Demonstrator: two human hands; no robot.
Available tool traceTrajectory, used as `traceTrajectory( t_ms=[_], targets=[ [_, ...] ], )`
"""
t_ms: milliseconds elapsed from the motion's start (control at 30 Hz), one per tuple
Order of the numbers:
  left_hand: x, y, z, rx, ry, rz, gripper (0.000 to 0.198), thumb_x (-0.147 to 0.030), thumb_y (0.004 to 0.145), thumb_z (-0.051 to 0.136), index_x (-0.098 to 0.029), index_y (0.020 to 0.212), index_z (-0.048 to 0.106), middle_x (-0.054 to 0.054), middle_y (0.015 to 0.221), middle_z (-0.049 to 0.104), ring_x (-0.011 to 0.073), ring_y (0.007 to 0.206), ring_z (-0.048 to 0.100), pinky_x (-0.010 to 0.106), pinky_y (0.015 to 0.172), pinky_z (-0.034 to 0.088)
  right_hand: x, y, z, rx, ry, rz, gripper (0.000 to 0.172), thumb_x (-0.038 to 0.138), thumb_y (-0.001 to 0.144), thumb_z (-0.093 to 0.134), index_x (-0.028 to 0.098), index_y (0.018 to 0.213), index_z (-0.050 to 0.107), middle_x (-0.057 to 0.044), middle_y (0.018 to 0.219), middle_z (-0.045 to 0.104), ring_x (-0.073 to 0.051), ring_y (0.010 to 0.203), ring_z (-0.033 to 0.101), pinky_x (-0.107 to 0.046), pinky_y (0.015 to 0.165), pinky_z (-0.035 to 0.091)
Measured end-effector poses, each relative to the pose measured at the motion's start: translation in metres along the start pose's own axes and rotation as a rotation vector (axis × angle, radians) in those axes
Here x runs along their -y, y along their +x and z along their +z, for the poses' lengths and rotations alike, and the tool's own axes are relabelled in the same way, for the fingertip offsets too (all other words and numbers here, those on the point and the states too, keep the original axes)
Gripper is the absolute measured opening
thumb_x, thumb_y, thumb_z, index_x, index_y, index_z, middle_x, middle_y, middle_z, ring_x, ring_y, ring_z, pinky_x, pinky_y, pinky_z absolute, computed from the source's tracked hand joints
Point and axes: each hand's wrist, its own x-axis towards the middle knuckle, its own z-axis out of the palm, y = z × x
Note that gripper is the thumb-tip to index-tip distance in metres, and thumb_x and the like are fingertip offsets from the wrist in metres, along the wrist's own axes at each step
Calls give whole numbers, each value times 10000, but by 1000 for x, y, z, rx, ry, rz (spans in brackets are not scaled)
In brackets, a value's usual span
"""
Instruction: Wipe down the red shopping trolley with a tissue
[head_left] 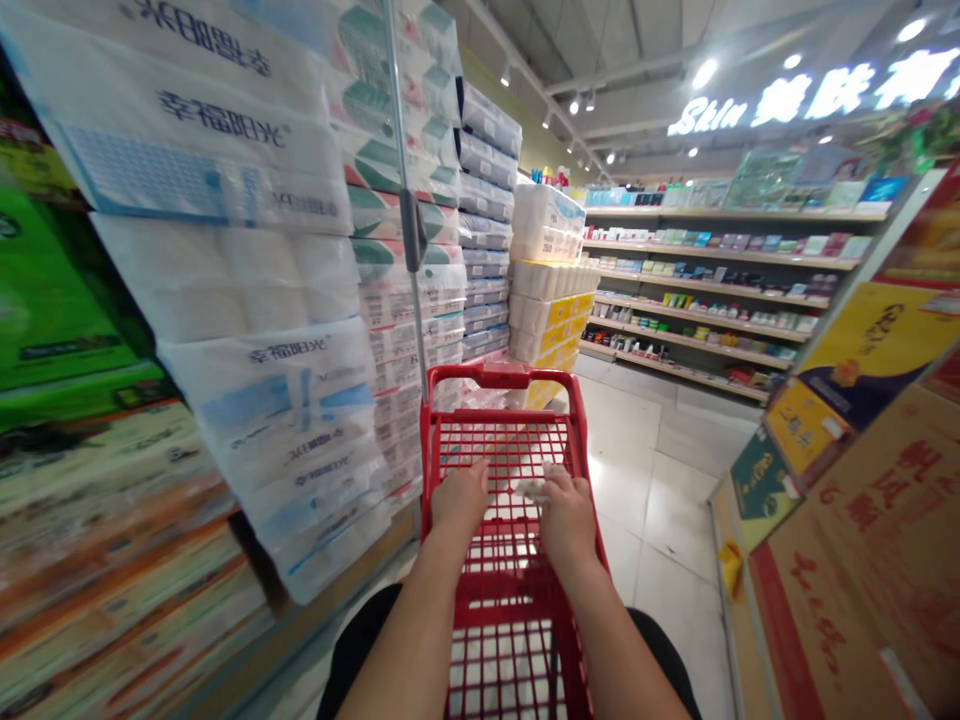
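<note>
A red plastic shopping cart (pixel 427 440) with mesh walls stands right in front of me, between my legs. Over its grid, on the left side, is my left hand (pixel 461 500); its fingers are curled, and their far side is hidden, so anything in them cannot be made out. My right hand (pixel 568 515) is to the right, closed with a small crumpled whitish piece (pixel 534 489), cloth or tissue, at its fingertips. Both forearms reach forward above the cart. Beyond the hands is the cart's red top bar (pixel 502 376).
Tall stacks of wrapped tissue rolls (pixel 247 260) line the left side, with a thin metal pole (pixel 397 120) before them. Cardboard boxes (pixel 862 520) stand close on the right. A tiled floor (pixel 637 480) leads to shelves of small packages (pixel 720 245) at the back.
</note>
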Motion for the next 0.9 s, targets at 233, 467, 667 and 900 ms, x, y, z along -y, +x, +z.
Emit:
traceTrajectory(
  t_ms=[233,467,667,900],
  targets=[
    [0,0,1,-9,5,-8,397,-379,982,324,-332,1269,593,86,901,743,248,832,706,348,702,524,6,-5,16,80,128,-170,305,74,860,534,275,740,728,6,985,708,-183,896,538,-295,772,447],
    [-1,0,-1,-16,-2,-14,393,-373,980,332,-330,1258,606,92,914,744,254,854,707,346,702,523,-4,-2,13,-17,143,-29,315,42,848,508,249,847,745,-31,1037,692,-199,931,532,-330,804,449],
    [-2,-2,-4,1,-5,-20,386,-377,978,336,-348,1253,604,82,923,744,256,850,706,352,703,522,3,-5,13,47,188,-127,326,73,868,486,262,842,750,-15,1070,696,-204,954,527,-333,817,452],
    [-4,-3,-6,20,-2,-38,410,-384,982,313,-327,1278,592,102,957,738,249,886,698,344,731,512,-5,-1,11,-47,154,-23,359,35,841,478,259,912,750,-29,1073,688,-195,994,552,-337,853,450]
  ],
)
